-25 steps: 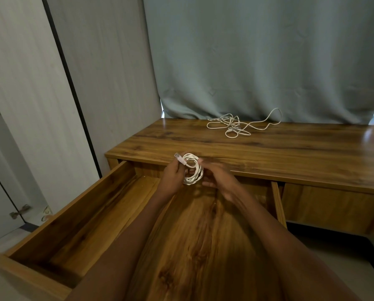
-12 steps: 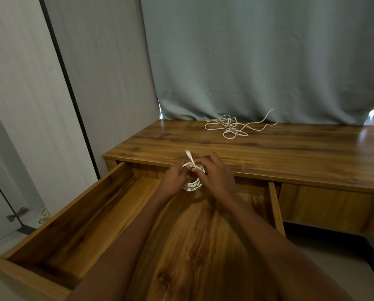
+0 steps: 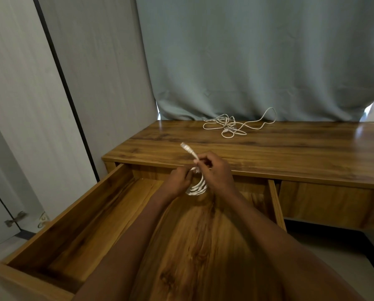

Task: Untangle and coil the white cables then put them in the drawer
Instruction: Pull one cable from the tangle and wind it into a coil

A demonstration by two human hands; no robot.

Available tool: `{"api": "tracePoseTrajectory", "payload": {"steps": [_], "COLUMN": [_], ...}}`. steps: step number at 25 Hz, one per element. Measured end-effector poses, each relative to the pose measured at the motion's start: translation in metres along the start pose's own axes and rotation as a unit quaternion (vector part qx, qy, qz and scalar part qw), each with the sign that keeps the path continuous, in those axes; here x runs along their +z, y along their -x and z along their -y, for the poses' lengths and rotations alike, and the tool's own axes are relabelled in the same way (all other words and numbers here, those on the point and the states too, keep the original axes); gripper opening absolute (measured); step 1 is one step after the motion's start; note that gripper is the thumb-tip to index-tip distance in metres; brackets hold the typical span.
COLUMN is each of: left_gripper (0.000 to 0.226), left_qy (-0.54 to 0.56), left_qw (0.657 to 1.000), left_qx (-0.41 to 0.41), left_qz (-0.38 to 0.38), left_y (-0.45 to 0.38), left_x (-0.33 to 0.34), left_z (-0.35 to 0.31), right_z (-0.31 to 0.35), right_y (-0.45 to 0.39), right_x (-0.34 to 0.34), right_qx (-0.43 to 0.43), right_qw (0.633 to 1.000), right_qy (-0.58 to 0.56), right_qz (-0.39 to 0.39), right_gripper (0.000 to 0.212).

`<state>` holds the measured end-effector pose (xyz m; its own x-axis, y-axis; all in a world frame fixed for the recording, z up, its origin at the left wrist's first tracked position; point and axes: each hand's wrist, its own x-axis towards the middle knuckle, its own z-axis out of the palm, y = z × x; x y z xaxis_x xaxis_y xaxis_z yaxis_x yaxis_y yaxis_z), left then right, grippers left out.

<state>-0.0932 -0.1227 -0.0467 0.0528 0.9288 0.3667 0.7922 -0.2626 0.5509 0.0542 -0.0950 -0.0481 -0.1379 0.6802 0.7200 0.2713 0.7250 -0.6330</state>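
Pulling the plug end (image 3: pixel 187 148) up, right hand (image 3: pixel 216 172) now pinches it; left hand (image 3: pixel 178 181) grips the coil (image 3: pixel 197 187), nearly ready for the drawer (image 3: pixel 77 213).

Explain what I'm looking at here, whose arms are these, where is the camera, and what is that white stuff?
There is no machine here. A person wears a wide-angle camera on the head, so the one view looks forward and down along their own two bare arms.

The left hand and the right hand hold a coiled white cable above an open wooden drawer. The right hand's fingers pinch the cable's free end, whose plug sticks up. It looks like a network plug.

Beyond the hands is a wooden desk. On its far side lies a second white cable, loose and tangled, before a grey-green curtain. A pale wardrobe stands on the left.
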Motion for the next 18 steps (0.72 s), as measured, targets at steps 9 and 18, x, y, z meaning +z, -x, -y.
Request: {"api": "tracePoseTrajectory", "payload": {"steps": [9, 18], "left_gripper": [0.03, 0.027], "left_qy": [0.093, 0.249], "left_qw": [0.992, 0.968], "left_qx": [0.051, 0.014], "left_qz": [0.066, -0.008], "left_y": [0.01, 0.006], "left_x": [0.004, -0.008], "left_z": [-0.004, -0.004], "right_z": [-0.01, -0.014], "right_y": [-0.009, -0.006], "right_x": [-0.022, -0.006], "right_qx": [0.318, 0.197], "right_qw": [0.913, 0.952], "right_qy": [-0.255, -0.133], "right_qz": [0.024, 0.191], "right_gripper": [0.019, 0.039]}}
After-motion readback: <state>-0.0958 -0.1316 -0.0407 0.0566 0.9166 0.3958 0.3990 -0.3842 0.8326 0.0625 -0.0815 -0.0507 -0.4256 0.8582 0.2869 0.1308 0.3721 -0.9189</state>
